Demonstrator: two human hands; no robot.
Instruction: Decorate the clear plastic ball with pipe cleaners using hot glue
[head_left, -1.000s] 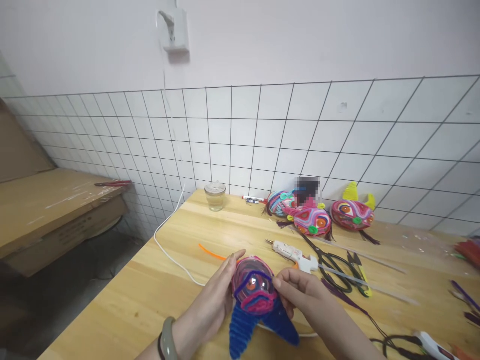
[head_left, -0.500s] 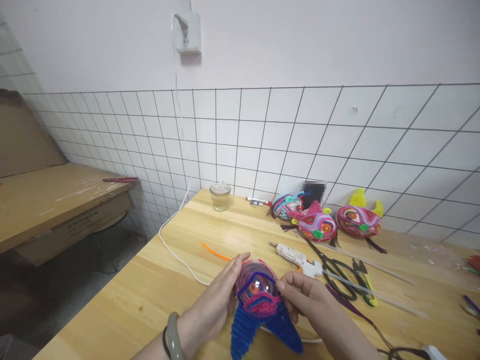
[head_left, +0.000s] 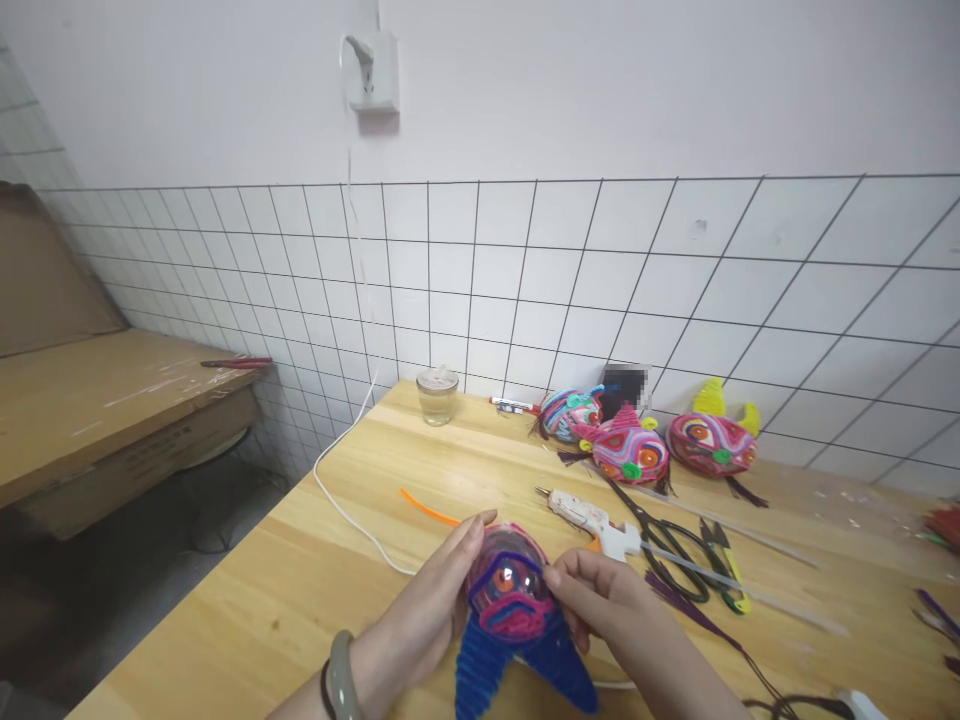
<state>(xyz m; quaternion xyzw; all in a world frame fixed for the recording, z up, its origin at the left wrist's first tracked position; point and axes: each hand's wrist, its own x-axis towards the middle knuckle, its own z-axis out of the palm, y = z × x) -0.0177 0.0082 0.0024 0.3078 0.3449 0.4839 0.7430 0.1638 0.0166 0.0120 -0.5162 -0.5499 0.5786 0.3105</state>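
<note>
A rounded craft fish point(head_left: 512, 617) with a clear dome, pink windings and two blue fuzzy tail fins point(head_left: 482, 668) is between my hands, low over the table. My left hand point(head_left: 439, 580) cups its left side, the palm and fingers pressed along it. At the right edge of the dome, my right hand point(head_left: 604, 592) pinches with thumb and forefinger near the end of a purple pipe cleaner point(head_left: 512, 556) that bends across the dome. The fingertips partly hide that end. An orange pipe cleaner point(head_left: 427, 507) lies just beyond my left hand.
A white glue gun point(head_left: 589, 515), black scissors point(head_left: 664, 540) and yellow-handled snips point(head_left: 724, 565) lie to the right. Finished craft fish point(head_left: 630, 455) stand near the wall. A lidded glass point(head_left: 437, 397) is at the back; a white cable point(head_left: 352, 510) crosses the left side.
The view has shifted slightly, so everything sits a little farther left. Both hands keep their places on the craft fish, with the right fingertips still pinched at the dome's edge.
</note>
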